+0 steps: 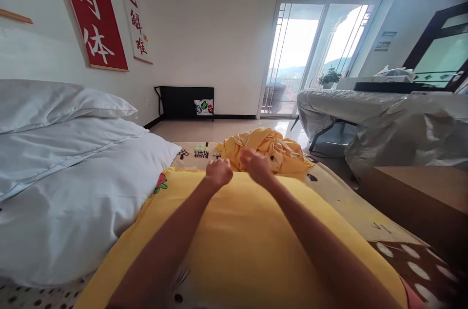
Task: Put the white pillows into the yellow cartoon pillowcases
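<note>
A large yellow pillow in a yellow case lies lengthwise on the bed in front of me. Both my arms stretch out over it. My left hand is closed at the pillow's far edge, fingers curled into the yellow fabric. My right hand is closed right beside it, also at the far edge, gripping the case. Just beyond the hands sits a crumpled heap of yellow cloth.
White pillows and a white duvet fill the bed's left side. A patterned sheet shows on the right, with a wooden bedside surface beyond. A covered table and glass doors stand further back.
</note>
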`<state>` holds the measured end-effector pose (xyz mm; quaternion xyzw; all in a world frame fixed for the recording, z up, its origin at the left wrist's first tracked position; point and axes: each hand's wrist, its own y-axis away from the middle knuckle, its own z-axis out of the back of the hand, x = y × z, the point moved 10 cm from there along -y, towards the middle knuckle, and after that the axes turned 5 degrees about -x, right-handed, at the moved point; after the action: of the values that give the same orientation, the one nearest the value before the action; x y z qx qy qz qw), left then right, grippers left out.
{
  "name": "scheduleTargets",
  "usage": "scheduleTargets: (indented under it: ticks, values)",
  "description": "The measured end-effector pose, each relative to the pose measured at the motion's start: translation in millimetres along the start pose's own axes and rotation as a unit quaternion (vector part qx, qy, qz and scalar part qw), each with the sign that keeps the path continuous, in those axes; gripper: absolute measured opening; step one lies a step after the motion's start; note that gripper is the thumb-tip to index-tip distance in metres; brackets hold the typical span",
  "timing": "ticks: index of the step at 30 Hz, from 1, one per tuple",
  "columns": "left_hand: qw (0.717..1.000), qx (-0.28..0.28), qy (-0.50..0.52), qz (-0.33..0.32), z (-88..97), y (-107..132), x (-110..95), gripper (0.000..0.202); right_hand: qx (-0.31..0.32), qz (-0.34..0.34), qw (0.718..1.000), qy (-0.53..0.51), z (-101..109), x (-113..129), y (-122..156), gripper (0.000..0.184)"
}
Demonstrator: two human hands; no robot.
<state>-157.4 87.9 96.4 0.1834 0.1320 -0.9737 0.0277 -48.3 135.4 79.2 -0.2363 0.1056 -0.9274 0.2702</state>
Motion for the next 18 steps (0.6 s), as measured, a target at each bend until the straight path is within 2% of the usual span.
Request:
scheduleTargets:
  ticks: [2, 3, 5, 7, 11, 15, 18]
  values:
    - [0.999, 0.051, -0.004, -0.005, -51.8, -17, 9, 0.036, 0.062, 0.025, 0.998, -0.002, -30, -11, -2, 0.042]
    - [0.998, 0.065, -0.002, -0.013, -70.7, -21, 20, 0.039, 0.097, 0.034, 0.995, -0.003, -44, -23, 0, 0.046]
    - [0.997, 0.078, 0.004, -0.022, -93.1, -24, 53, 0.046, 0.147, 0.028, 0.989, -0.009, -62, -59, 6, 0.053]
    - [0.996, 0.086, 0.004, -0.009, -99.7, -25, 93, 0.051, 0.161, -0.010, 0.987, -0.022, -66, -104, 10, 0.060]
    - [0.992, 0.118, 0.004, 0.051, -95.2, -28, 170, 0.058, 0.159, -0.092, 0.981, -0.061, -60, -180, 16, 0.068]
    - [0.982, 0.137, 0.017, 0.128, -94.5, -23, 234, 0.064, 0.153, -0.125, 0.974, -0.110, -59, -225, 24, 0.067]
    - [0.979, 0.126, 0.040, 0.158, -99.8, -18, 268, 0.069, 0.141, -0.154, 0.965, -0.157, -60, -255, 33, 0.069]
